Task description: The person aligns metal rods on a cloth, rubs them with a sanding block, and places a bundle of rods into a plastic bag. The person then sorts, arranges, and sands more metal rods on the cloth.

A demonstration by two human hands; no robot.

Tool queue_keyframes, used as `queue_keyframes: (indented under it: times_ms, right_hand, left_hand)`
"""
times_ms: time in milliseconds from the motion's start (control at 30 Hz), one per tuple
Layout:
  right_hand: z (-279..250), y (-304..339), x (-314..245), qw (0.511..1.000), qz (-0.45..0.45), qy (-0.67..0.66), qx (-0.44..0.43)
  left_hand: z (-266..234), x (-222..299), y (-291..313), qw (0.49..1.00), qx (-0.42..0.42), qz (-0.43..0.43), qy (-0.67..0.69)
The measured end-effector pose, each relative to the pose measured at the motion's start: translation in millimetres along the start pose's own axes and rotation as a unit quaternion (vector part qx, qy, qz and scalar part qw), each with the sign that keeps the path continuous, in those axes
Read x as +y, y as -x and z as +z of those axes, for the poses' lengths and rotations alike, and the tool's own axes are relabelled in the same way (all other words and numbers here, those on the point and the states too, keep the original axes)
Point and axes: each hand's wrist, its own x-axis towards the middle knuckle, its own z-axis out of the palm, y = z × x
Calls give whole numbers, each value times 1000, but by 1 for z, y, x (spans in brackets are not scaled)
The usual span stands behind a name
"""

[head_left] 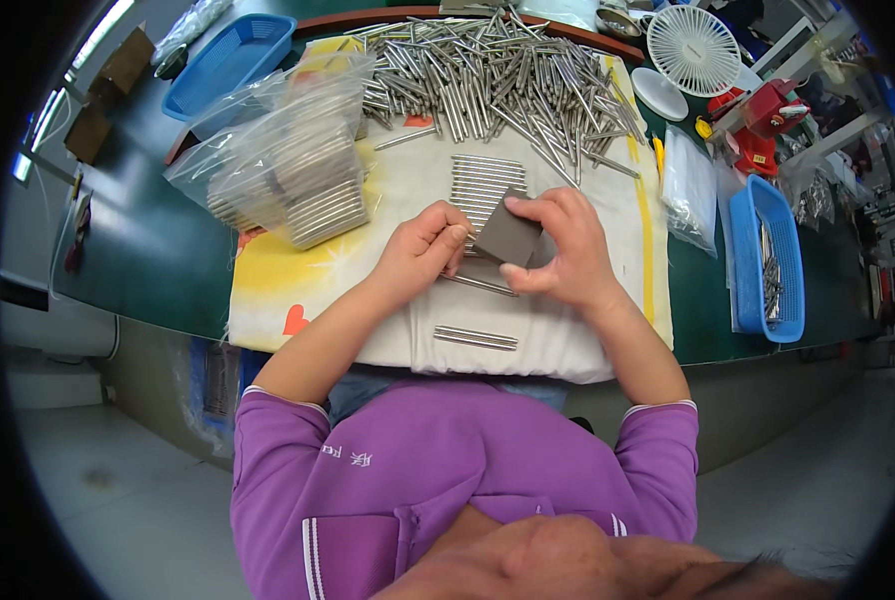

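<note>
My right hand (568,245) grips a dark grey-brown rectangular pad (513,228), thumb at its lower edge and fingers over its top corner. Close against the pad's left side, my left hand (430,245) is closed in a pinch on a thin metal rod, mostly hidden by fingers and pad. Beyond the pad lies a neat row of metal rods (486,172), partly covered by it. One more rod (483,285) rests just below the hands. Nearer to me, a few rods (476,338) lie side by side on the white and yellow cloth (368,340).
A big heap of loose metal rods (498,75) covers the cloth's far side. Clear plastic bags of stacked rods (323,190) stand at left. Blue baskets (230,65) (788,270) sit far left and right. Plastic bags (688,190) and a white fan (693,48) are at right.
</note>
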Motion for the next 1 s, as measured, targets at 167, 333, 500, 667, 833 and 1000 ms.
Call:
queue_keyframes:
  times_ms: [167, 333, 500, 667, 833, 1000]
  right_hand:
    - [3, 7, -20, 997, -43, -35, -51]
    - [-7, 4, 17, 989, 102, 104, 4]
    - [-4, 5, -6, 997, 46, -60, 13]
    - [2, 5, 0, 1000, 9, -27, -11]
    - [-2, 4, -18, 996, -41, -50, -53]
    - [-9, 3, 14, 996, 66, 62, 17]
  left_hand:
    - [2, 1, 0, 1000, 6, -15, -27]
    - [4, 3, 2, 999, -20, 29, 29]
    - [2, 0, 0, 1000, 2, 13, 13]
    - [3, 2, 1, 1000, 3, -2, 3]
    - [4, -1, 2, 1000, -2, -1, -16]
    - [3, 2, 0, 1000, 5, 10, 13]
